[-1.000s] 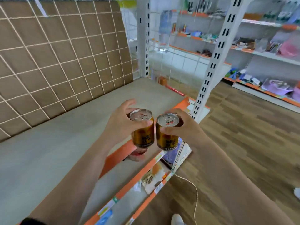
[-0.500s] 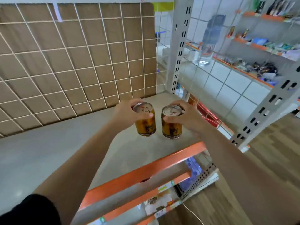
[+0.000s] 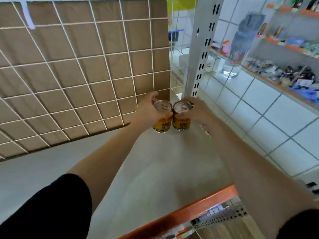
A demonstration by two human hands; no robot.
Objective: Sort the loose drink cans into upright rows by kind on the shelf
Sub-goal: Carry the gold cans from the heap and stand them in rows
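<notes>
Two small golden-yellow drink cans with silver tops stand upright side by side at the far right corner of the grey shelf (image 3: 155, 166). My left hand (image 3: 148, 112) grips the left can (image 3: 162, 124) around its side. My right hand (image 3: 198, 113) grips the right can (image 3: 180, 124) the same way. The cans touch each other, and their bases sit at or just above the shelf surface; I cannot tell which.
A white wire grid over a brown panel (image 3: 77, 75) backs the shelf. A white slotted upright post (image 3: 202, 49) stands just behind the cans. The orange front edge (image 3: 189, 209) runs below. Another stocked shelf (image 3: 284, 69) lies to the right.
Both hands have carried the two cans from in front of the orange edge, inward over the shelf, to its far right corner and lower toward the surface.
</notes>
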